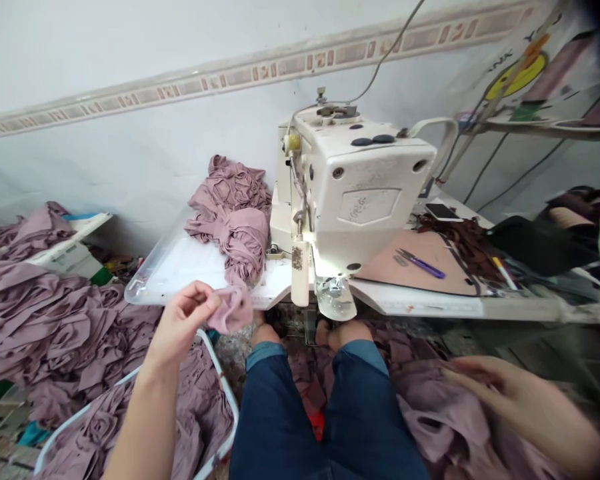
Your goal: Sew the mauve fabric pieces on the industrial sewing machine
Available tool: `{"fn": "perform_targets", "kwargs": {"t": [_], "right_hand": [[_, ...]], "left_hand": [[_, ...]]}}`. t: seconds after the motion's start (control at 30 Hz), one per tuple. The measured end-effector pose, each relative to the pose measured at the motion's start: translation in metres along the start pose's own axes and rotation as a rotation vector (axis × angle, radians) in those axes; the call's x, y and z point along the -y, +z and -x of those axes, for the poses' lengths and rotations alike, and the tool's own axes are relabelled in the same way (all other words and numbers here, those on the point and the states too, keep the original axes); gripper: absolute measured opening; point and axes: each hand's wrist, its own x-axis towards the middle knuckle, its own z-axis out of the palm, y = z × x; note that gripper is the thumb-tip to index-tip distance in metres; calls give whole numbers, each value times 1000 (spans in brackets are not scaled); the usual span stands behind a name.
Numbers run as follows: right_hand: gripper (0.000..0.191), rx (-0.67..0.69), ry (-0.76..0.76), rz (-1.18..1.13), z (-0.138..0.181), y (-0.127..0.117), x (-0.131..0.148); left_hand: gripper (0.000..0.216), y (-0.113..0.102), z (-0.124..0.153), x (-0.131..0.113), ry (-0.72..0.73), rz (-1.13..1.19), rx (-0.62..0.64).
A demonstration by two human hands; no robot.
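My left hand (183, 320) is raised in front of the sewing table and pinches a small mauve fabric piece (234, 308) between thumb and fingers. A string of the same mauve pieces (235, 220) runs from it up onto the clear extension plate (173, 270) left of the white sewing machine (350, 190). My right hand (515, 397) reaches low to the right, fingers stretched and blurred, resting on a heap of mauve fabric (440, 413) beside my knee.
A large pile of mauve pieces (55, 313) lies at the left, partly in a white-rimmed basket (220, 380). Purple snips (423, 264), a phone (443, 212) and dark brown strips (473, 247) lie on the table right of the machine. My legs in blue jeans (325, 413) fill the lower middle.
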Motion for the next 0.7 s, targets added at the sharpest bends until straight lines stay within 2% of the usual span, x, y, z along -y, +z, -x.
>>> {"fn": "perform_targets", "kwargs": {"t": [0.07,0.1,0.2,0.27,0.33,0.43,0.57,0.63,0.7], "right_hand": [[35,257,-26,-73,17,32,30],[38,344,-70,-119,28,51,47],[50,462,-179,-244,56,106,92],[58,563,-223,-358,66,135,112],[46,642,-258,-448,68,155,122],[22,639,-291,-432,63,168,121],[28,521,-252,-378,57,167,112],[24,499,-186,-367,55,163,108],[16,528,-136,-334,50,154,104]], "left_hand": [[42,18,16,-2,-140,82,179],[43,29,22,1,-200,113,252],[46,62,34,20,-349,163,427],[48,81,39,36,-428,168,534],[49,94,43,50,-484,164,615],[49,104,46,65,-487,193,604],[53,114,55,79,-365,263,479],[66,121,63,85,-343,221,566],[64,126,71,90,-339,140,697]]}}
